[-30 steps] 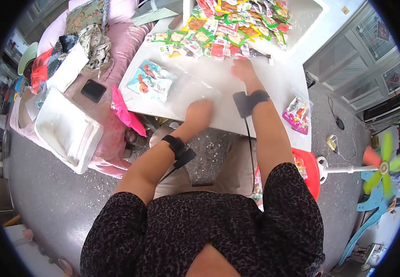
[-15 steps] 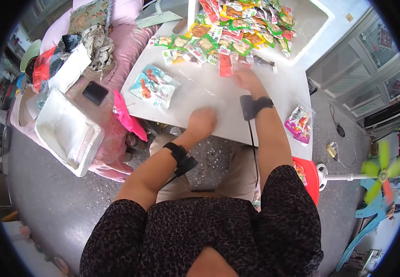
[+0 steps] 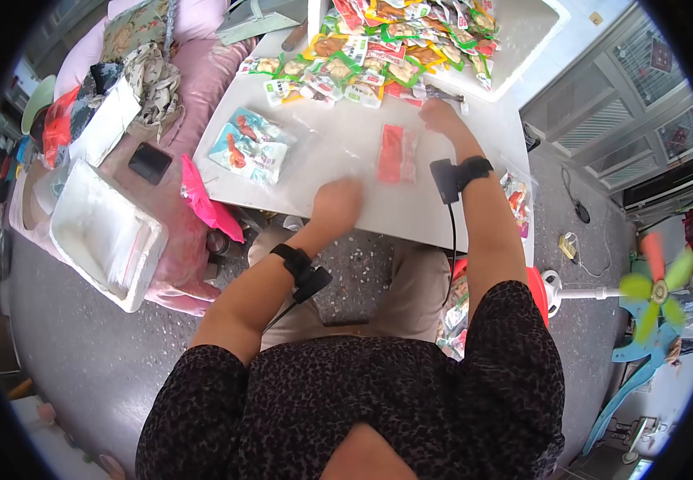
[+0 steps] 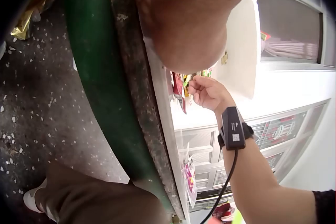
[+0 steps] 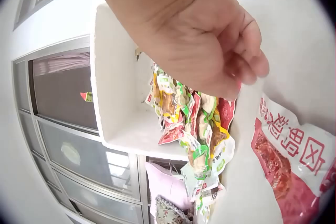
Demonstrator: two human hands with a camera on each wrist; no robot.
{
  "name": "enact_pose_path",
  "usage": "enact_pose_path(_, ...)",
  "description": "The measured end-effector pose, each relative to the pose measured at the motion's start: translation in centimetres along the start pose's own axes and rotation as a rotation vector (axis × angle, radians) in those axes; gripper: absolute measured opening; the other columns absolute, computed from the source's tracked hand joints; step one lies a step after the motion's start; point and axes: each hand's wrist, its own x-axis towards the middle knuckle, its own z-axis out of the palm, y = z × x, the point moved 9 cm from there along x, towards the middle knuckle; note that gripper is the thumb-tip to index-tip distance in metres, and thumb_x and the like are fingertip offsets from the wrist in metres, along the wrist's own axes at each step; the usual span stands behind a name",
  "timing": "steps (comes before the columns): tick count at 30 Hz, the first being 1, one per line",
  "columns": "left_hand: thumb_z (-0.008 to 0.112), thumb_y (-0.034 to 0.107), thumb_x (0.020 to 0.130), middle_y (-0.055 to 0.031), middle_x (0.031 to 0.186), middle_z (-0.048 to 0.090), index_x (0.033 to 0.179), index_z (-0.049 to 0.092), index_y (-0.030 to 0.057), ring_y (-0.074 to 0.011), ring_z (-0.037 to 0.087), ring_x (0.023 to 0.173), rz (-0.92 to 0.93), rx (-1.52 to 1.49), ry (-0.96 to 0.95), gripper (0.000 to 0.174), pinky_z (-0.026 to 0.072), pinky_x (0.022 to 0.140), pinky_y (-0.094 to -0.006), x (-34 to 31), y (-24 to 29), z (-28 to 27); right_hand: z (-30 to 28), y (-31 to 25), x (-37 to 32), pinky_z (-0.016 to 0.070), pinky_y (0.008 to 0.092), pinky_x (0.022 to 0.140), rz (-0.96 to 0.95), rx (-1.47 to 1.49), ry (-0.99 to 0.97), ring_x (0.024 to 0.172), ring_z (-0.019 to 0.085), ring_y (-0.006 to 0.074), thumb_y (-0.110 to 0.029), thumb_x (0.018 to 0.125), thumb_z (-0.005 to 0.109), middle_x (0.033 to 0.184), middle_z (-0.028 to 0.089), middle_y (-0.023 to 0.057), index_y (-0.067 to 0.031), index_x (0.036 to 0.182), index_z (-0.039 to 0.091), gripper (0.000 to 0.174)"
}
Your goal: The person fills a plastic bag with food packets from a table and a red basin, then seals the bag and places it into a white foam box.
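Observation:
My right hand (image 3: 442, 118), fingers curled, is at the near edge of a heap of snack packets (image 3: 338, 68). In the right wrist view, a red packet (image 5: 227, 112) in the heap shows right beside its thumb; I cannot tell whether the fingertips pinch it. A flat red packet (image 3: 392, 154) with lettering on its pale end lies on the table, nearer the body. My left hand (image 3: 338, 202), blurred, is low over the table's front edge, its fingers hidden in both views. Clear plastic (image 3: 314, 132) lies just beyond it.
A white foam box (image 3: 522, 68) holds part of the heap at the back. A blue-and-white snack bag (image 3: 249, 146) lies left on the table, and another bag (image 3: 516, 196) at the right edge. Behind that side, a fan (image 3: 660, 290) spins beside the table.
The flat red packet has come out of the heap toward the body and now lies by itself. My right hand drew back with it, then returned to the heap's edge. The left hand stays near the front edge.

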Motion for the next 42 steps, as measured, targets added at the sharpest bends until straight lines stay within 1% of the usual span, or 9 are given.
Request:
enact_pose_path(2,0.049,0.009,0.066,-0.0112,0.061,0.046,0.068,0.046,0.0049,-0.0294,0.048,0.058,-0.002,-0.026,-0.013,0.006,0.0389,0.052,-0.0392,0.2,0.1,-0.2,2.0,0.7,4.2,0.0446,0.0317,0.062,-0.087,-0.362,-0.005,0.075,0.057,0.0239,-0.023,0.070,0.050,0.081,0.058,0.0104,-0.0041,0.089,0.054,0.026)
enact_pose_path(5,0.046,0.011,0.067,-0.0114,0.066,0.049,0.069,0.047,0.0059,-0.0294,0.050,0.062,-0.064,-0.011,-0.075,0.006,0.0396,0.057,-0.0397,0.3,-0.2,0.1,2.8,3.9,7.3,0.0411,0.0385,0.073,0.056,-0.405,0.230,0.092,0.051,0.0269,-0.029,0.071,0.048,0.095,0.056,0.0109,-0.0066,0.097,0.052,0.035)
enact_pose_path(8,0.045,0.012,0.068,-0.0123,0.065,0.048,0.069,0.046,0.0054,-0.0305,0.049,0.062,-0.053,-0.041,-0.084,0.007,0.0388,0.057,-0.0404,0.3,-0.3,0.2,0.8,2.0,4.7,0.0362,0.0421,0.078,0.201,-0.239,0.466,0.102,0.044,0.0233,-0.033,0.070,0.050,0.105,0.052,0.0078,-0.0112,0.102,0.048,0.039)
enact_pose_path(11,0.046,0.012,0.068,-0.0125,0.066,0.047,0.070,0.046,0.0052,-0.0308,0.048,0.062,-0.039,-0.040,-0.083,0.007,0.0380,0.056,-0.0402,0.4,-0.1,0.1,0.8,0.6,3.9,0.0320,0.0451,0.080,0.224,-0.147,0.410,0.106,0.041,0.0215,-0.034,0.068,0.052,0.106,0.051,0.0042,-0.0161,0.107,0.045,0.043)
enact_pose_path(17,0.047,0.012,0.068,-0.0127,0.070,0.047,0.071,0.046,0.0051,-0.0303,0.048,0.065,-0.023,-0.039,-0.070,0.008,0.0376,0.056,-0.0399,0.3,0.0,0.1,1.9,0.8,5.1,0.0326,0.0447,0.079,0.191,-0.156,0.344,0.101,0.044,0.0237,-0.036,0.068,0.053,0.104,0.052,0.0056,-0.0165,0.107,0.044,0.045)
enact_pose_path(23,0.047,0.013,0.068,-0.0123,0.067,0.047,0.069,0.046,0.0053,-0.0300,0.048,0.062,-0.015,-0.002,-0.055,0.008,0.0382,0.056,-0.0404,0.2,0.1,0.2,1.5,-0.4,4.8,0.0387,0.0463,0.075,-0.039,-0.357,0.406,0.094,0.050,0.0278,-0.028,0.071,0.051,0.097,0.055,0.0099,-0.0113,0.102,0.047,0.036)
enact_pose_path(29,0.051,0.008,0.064,-0.0102,0.063,0.046,0.071,0.048,0.0054,-0.0282,0.049,0.059,0.007,0.029,-0.017,0.008,0.0394,0.053,-0.0380,0.2,0.1,0.1,2.8,-1.4,6.7,0.0465,0.0378,0.056,-0.250,-0.697,0.386,0.065,0.058,0.0301,-0.010,0.074,0.043,0.069,0.058,0.0151,-0.0005,0.092,0.045,0.021)
enact_pose_path(35,0.051,0.009,0.064,-0.0102,0.063,0.046,0.071,0.048,0.0055,-0.0283,0.049,0.059,0.023,0.010,0.005,0.008,0.0395,0.053,-0.0384,0.2,0.3,-0.2,2.4,-1.8,6.1,0.0479,0.0367,0.058,-0.235,-0.676,0.295,0.069,0.058,0.0295,-0.008,0.075,0.039,0.077,0.058,0.0179,0.0037,0.088,0.046,0.019)
enact_pose_path(42,0.051,0.008,0.064,-0.0102,0.061,0.046,0.069,0.047,0.0059,-0.0288,0.049,0.058,0.039,0.002,0.022,0.006,0.0396,0.053,-0.0385,0.2,0.5,-0.7,3.5,-1.1,-1.2,0.0462,0.0364,0.058,-0.560,-0.630,0.404,0.066,0.057,0.0287,-0.004,0.071,0.041,0.075,0.057,0.0163,0.0027,0.093,0.046,0.024)
